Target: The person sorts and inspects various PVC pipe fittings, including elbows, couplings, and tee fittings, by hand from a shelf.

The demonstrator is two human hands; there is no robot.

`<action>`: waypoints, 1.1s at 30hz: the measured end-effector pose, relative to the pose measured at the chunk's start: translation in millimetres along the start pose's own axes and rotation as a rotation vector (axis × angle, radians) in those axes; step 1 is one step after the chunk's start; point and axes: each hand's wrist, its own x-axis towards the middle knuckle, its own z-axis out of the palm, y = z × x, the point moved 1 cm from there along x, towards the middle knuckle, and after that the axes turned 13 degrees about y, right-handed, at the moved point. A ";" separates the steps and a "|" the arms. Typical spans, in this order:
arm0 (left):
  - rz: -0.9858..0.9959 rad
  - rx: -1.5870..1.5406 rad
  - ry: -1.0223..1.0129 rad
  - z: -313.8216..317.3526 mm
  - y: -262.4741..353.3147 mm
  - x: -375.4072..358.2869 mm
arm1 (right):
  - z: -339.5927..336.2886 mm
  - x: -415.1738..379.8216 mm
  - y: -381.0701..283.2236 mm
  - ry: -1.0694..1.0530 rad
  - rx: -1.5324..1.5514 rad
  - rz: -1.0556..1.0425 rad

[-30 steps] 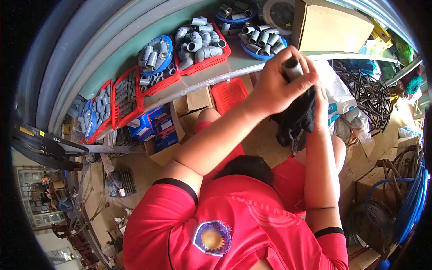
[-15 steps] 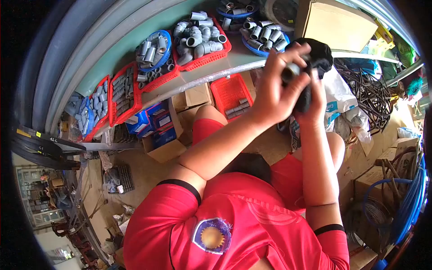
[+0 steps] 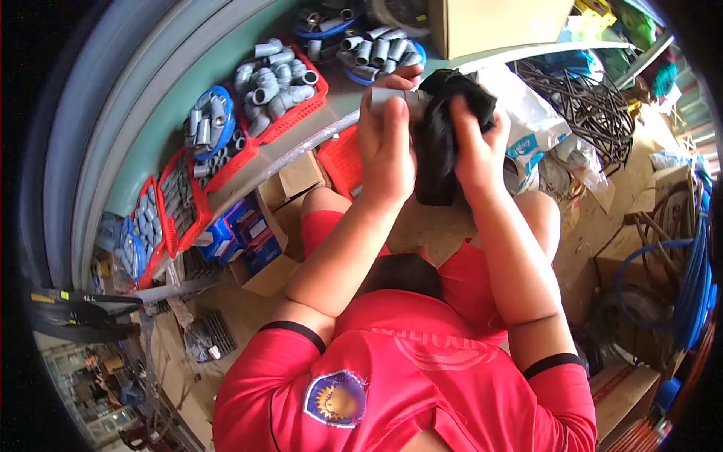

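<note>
My left hand (image 3: 388,154) is closed around a short grey plastic pipe fitting (image 3: 392,98), thumb along its side. A bunched black cloth (image 3: 440,143) covers the fitting's other end and hangs down between my hands. My right hand (image 3: 480,147) grips the cloth from the other side, its thumb pressed into the folds. Both hands are raised in front of my knees. How far the fitting reaches into the cloth is hidden.
On the shelf stand red baskets (image 3: 290,120) and blue bowls (image 3: 228,139) of grey fittings. An open carton (image 3: 275,275) with blue boxes is at lower left. Tangled dark rods (image 3: 595,113) and a blue hose coil (image 3: 697,301) lie on the right.
My hands have moved left in view and turned, bringing the grey fitting's side into sight. The cloth now hangs over its end. The view has shifted, too.
</note>
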 end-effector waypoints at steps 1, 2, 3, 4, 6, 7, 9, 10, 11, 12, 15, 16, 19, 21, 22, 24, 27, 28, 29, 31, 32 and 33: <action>0.054 0.127 -0.134 0.0 -0.2 -0.8 | -0.3 0.7 0.1 0.056 0.011 0.025; 0.007 0.145 -0.225 7.1 -1.5 -6.9 | -1.3 2.3 0.3 0.110 0.027 0.050; 0.017 0.181 -0.206 7.9 -6.3 -10.5 | -2.5 4.3 1.1 0.104 0.025 0.061; 0.032 0.220 -0.182 5.2 -9.0 -12.6 | -2.8 6.5 2.8 0.089 0.026 0.075; -0.017 0.193 -0.159 0.8 -6.6 -7.1 | -3.7 9.7 3.2 0.056 0.016 0.168; 0.014 0.184 -0.144 1.3 -3.8 -3.6 | -6.9 11.6 4.7 0.126 0.179 0.330; 0.011 0.051 -0.106 0.2 -0.1 6.2 | -6.0 16.5 -0.7 0.226 0.635 0.552; -0.080 -0.117 0.043 19.0 13.4 4.9 | -42.5 34.3 37.8 -0.381 1.027 0.437; -0.066 -0.040 -0.029 13.9 19.2 8.8 | -43.2 39.7 30.8 -0.262 0.489 0.161; -0.050 0.041 -0.098 5.0 28.4 14.0 | -41.3 45.3 19.9 -0.136 -0.047 -0.109; 0.069 0.696 -0.257 -0.5 19.7 14.5 | -41.1 36.4 13.6 -0.201 -0.268 -0.222; 0.115 0.688 -0.256 0.4 10.3 9.3 | -28.3 21.7 12.6 -0.142 -0.108 -0.114; 0.016 0.609 -0.259 4.3 2.4 -2.7 | -6.8 6.9 -10.9 -0.037 -0.022 -0.010; -0.181 0.529 -0.195 9.3 8.5 -7.9 | -6.4 8.2 -10.9 0.116 -0.061 -0.043; -0.212 0.479 -0.190 7.9 -0.8 -7.3 | -9.7 11.1 -10.6 0.101 -0.085 -0.111; -0.294 0.667 -0.289 7.3 7.6 -8.3 | -27.1 24.0 4.2 0.174 0.044 -0.049; -0.149 0.702 -0.311 13.0 4.6 -22.2 | -55.9 42.7 19.4 0.319 0.107 0.134; -0.173 0.718 -0.332 15.4 6.8 -24.0 | -58.0 49.0 19.5 0.290 0.181 0.226; -0.196 0.733 -0.352 19.3 10.5 -25.3 | -60.3 49.7 20.3 0.333 0.247 0.302; -0.204 0.686 -0.339 21.3 8.6 -27.3 | -51.7 46.0 17.8 0.241 0.449 0.363; -0.191 0.625 -0.307 19.3 0.1 -30.7 | -37.6 36.9 7.0 0.391 0.401 0.402; -0.179 0.563 -0.274 18.0 -4.1 -32.4 | -53.6 45.3 30.6 0.304 0.467 0.434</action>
